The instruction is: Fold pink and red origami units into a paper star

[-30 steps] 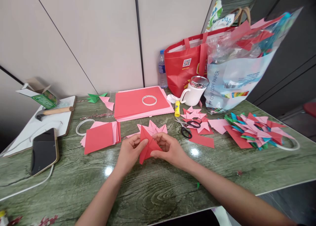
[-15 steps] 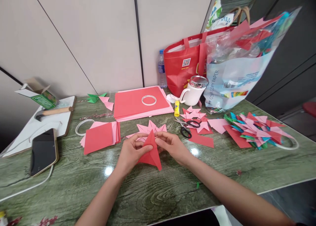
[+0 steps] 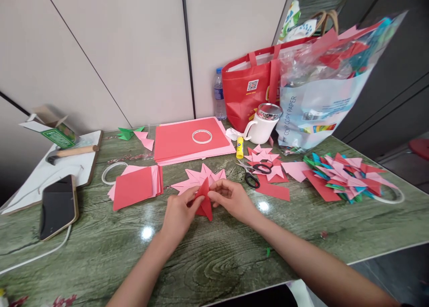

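A folded red paper piece is pinched between both hands just above the green wood-grain table. My left hand grips its left side with thumb and fingers. From the right, my right hand pinches its top edge. Directly behind the hands lies a pile of pink folded points. A stack of red and pink square sheets sits to the left of my hands.
Black scissors, a yellow glue stick and a white mug lie behind right. Larger red sheets with a tape ring are at the back. A phone rests left. A multicoloured folded pile and bags stand right.
The red piece has been folded narrower and turned; it spread wide between my hands before, and is now a slim pointed shape. Both hands have shifted slightly away from me.
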A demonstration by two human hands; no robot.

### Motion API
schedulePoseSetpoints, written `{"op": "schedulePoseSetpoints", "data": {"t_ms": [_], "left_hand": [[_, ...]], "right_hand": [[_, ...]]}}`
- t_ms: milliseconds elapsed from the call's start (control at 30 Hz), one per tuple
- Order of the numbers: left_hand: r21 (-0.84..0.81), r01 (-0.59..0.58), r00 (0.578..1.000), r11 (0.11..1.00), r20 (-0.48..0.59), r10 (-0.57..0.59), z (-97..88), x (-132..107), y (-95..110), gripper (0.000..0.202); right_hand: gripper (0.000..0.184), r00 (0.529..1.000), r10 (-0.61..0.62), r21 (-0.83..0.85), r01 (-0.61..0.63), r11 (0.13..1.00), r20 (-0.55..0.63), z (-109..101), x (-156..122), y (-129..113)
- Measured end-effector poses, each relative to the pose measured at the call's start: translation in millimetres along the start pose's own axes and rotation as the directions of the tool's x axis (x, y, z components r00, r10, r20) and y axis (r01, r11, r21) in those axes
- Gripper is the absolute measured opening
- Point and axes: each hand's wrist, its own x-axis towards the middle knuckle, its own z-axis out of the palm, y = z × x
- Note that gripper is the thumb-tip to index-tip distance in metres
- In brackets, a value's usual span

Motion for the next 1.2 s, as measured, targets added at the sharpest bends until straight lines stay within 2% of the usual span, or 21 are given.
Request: {"op": "schedulePoseSetpoints", "data": {"t_ms": [100,200,300,400,500,600,700,767,900,1000,1100,1200], "left_hand": [[0.077,-0.077,0.997,0.994,0.024,0.075,-1.0,-1.3,3.2,0.022],[0.158,-0.143,0.99,0.977,0.003,0.144,-0.8,-2.4,5.1,0.024],[0.258,-0.236,0.97,0.937,-0.003,0.245,1.0,-3.7,3.6,0.024],[0.318,-0.354,0.923,0.879,-0.032,0.383,3.9,-4.7,-0.5,0.025],[0.382,-0.449,0.856,0.808,-0.077,0.512,6.4,-5.2,-5.3,0.027],[0.464,-0.52,0.794,0.717,-0.047,0.606,7.3,-5.9,-9.1,0.029],[0.52,-0.555,0.769,0.649,0.025,0.638,7.4,-7.3,-11.1,0.03],[0.519,-0.568,0.766,0.639,0.047,0.642,8.0,-8.1,-11.0,0.031],[0.39,-0.562,0.789,0.73,-0.012,0.614,9.5,-7.7,-6.5,0.033],[0.209,-0.491,0.857,0.846,-0.06,0.513,7.8,-6.0,1.5,0.034],[0.095,-0.347,0.935,0.933,-0.049,0.353,3.6,-4.8,9.9,0.035],[0.075,-0.247,0.968,0.966,-0.025,0.25,1.5,-4.7,12.0,0.037]], "right_hand": [[0.022,0.999,0.031,0.031,-0.032,0.999,0.015,0.1,0.0,0.1],[0.025,0.999,0.04,0.049,-0.04,0.998,0.003,0.3,-0.5,1.2],[0.027,0.999,0.039,0.071,-0.038,0.997,-0.009,0.2,-0.6,2.9],[0.029,0.999,0.051,0.086,-0.049,0.995,-0.018,0.2,-0.4,3.6],[0.03,0.997,0.072,0.114,-0.068,0.991,-0.027,0.4,-0.2,2.4],[0.031,0.995,0.101,0.158,-0.097,0.983,-0.018,0.9,-0.2,0.7],[0.031,0.993,0.122,0.213,-0.119,0.97,0.0,1.5,0.1,0.4],[0.031,0.991,0.135,0.24,-0.133,0.962,0.008,1.8,0.4,0.7],[0.031,0.989,0.147,0.224,-0.144,0.964,0.002,0.8,1.0,-0.2],[0.027,0.995,0.102,0.161,-0.1,0.982,-0.002,-2.0,1.4,-3.6],[0.023,0.999,0.043,0.133,-0.043,0.99,0.0,-5.1,1.7,-7.7],[0.022,0.997,0.073,0.155,-0.072,0.985,-0.001,-6.5,1.4,-10.2]]}}
